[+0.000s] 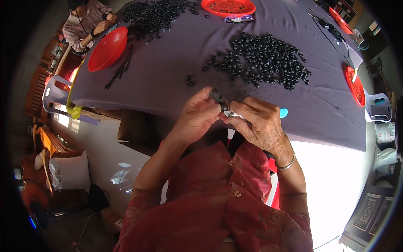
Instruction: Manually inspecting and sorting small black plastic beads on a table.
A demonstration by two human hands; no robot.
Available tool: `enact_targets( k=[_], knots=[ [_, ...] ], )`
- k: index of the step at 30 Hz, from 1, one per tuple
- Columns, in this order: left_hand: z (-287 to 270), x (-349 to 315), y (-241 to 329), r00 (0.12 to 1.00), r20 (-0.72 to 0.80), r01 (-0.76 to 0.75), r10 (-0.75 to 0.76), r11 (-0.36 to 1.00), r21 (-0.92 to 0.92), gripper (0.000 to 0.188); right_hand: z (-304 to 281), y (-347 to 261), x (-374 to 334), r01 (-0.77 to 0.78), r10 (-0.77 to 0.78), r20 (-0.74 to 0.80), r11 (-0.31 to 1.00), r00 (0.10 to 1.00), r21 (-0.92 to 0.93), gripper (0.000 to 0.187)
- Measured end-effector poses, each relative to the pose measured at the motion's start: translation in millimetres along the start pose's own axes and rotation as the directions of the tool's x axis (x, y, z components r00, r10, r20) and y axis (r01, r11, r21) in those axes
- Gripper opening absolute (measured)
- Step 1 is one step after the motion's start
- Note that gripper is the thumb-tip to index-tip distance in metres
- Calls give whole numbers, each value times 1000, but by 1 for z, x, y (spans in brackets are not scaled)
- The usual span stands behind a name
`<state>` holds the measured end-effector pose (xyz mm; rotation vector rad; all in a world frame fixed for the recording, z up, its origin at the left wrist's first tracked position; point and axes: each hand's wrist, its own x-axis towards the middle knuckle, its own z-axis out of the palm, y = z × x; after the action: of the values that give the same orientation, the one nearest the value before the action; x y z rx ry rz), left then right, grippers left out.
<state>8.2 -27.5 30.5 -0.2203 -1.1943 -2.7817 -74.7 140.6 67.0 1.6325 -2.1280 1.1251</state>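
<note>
My left hand (200,112) pinches a small round black piece (224,106) in front of my chest, just off the table's near edge. A dark, rough-looking patch covers the tip of one of its fingers; whether it is a finger cover or dirt I cannot tell. My right hand (260,122) is closed around a small tool with a turquoise handle (283,113), whose end sticks out behind the hand. The tool's bright metal tip (230,113) touches or nearly touches the black piece. Its exact kind is hidden by my fingers.
A heap of small black pieces (268,59) lies on the purple-covered table (159,84), and another pile (155,17) is farther left. Red basins (108,49) and a red tray (355,86) stand around. A person (86,25) sits at the far left. Plastic chairs (54,98) flank the table.
</note>
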Motion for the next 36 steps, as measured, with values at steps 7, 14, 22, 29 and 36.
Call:
enact_targets(
  k=[7, 14, 22, 29, 36],
  knots=[
    [-7, -1, -2, 1000, 14, 15, -15, 1000, -2, 11, 5, 3, -3, -69, 72, -16, 986, 997, 151, 19],
    [-3, -1, 1, 1000, 16, 18, -17, 1000, -5, 6, 5, 0, 0, -100, 108, -18, 965, 994, 242, 16],
    [21, -8, -13, 980, 110, 137, -169, 958, 250, 11, -3, 32, -4, -471, 548, -139, 803, 825, 366, 20],
    [-6, 1, -19, 990, -20, 141, -141, 990, -4, 12, -1, 22, -2, -329, 350, 27, 850, 936, 411, 20],
    [-8, 3, -21, 981, 5, 195, -195, 980, -47, 15, 13, 6, -5, -300, 307, 88, 756, 947, 581, 12]
  ],
)
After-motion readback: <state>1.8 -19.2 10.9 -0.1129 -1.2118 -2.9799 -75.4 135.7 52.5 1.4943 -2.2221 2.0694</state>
